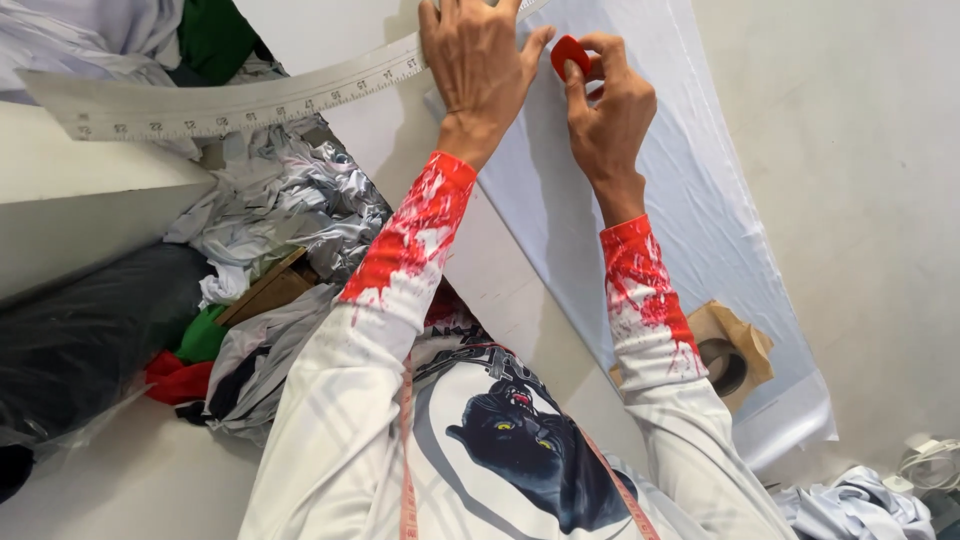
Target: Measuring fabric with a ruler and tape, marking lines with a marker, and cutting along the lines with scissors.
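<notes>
Two hands up top, both ours, working on the white fabric (690,200). Left to right:

Far left, a dark fabric roll (90,330) lies beside a pile of grey and white scraps (285,205), with green and red pieces (185,355) and a bit of cardboard (265,290) mixed in. More grey cloth and a green piece sit at the top left corner.

Our curved metal ruler (230,100) runs from the left edge up to the right, over the scrap pile and onto the white desk (880,230). Its right end goes under our left hand (480,65).

Left hand lies flat on the ruler, fingers (535,45) spread and pressing it down at the fabric's edge.

Right hand (610,110) sits just beside the left one, touching at the fingertips. Its fingers pinch a red piece of tailor's chalk (570,52), which sits against the ruler's edge on the fabric. We can't tell whether the chalk tip touches the cloth.

White fabric is a long strip laid diagonally, from top centre down to the lower right.

Under our right forearm, a tape roll (725,365) rests on brown paper (750,335) at the fabric's lower edge.

Bottom right corner: crumpled pale cloth (860,505) and white cables (930,460).

A measuring tape (407,450) hangs round our neck over the printed shirt.
</notes>
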